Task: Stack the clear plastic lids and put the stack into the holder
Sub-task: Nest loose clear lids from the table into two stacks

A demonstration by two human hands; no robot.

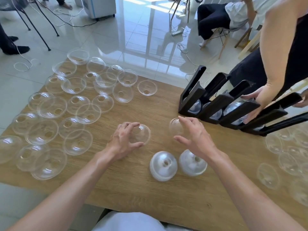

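On the wooden bench point(126, 187), the left hand point(124, 142) curls its fingers and thumb round a single clear dome lid point(141, 135), which sits dome-up on the wood left of the black holder point(233, 105). The right hand point(195, 137) has its fingers spread over a second lid point(175, 126) just in front of the holder's near end; whether it grips that lid or only touches it cannot be told. Two short stacks of lids point(163, 165) point(192, 162) stand side by side, nearer the person than the holder and just under the right wrist. Many loose lids point(66, 110) lie scattered far left of the holder, and more point(286, 157) lie to its right. Several holder slots already contain lids. Another person's hand point(263, 97) rests on the holder's far side.
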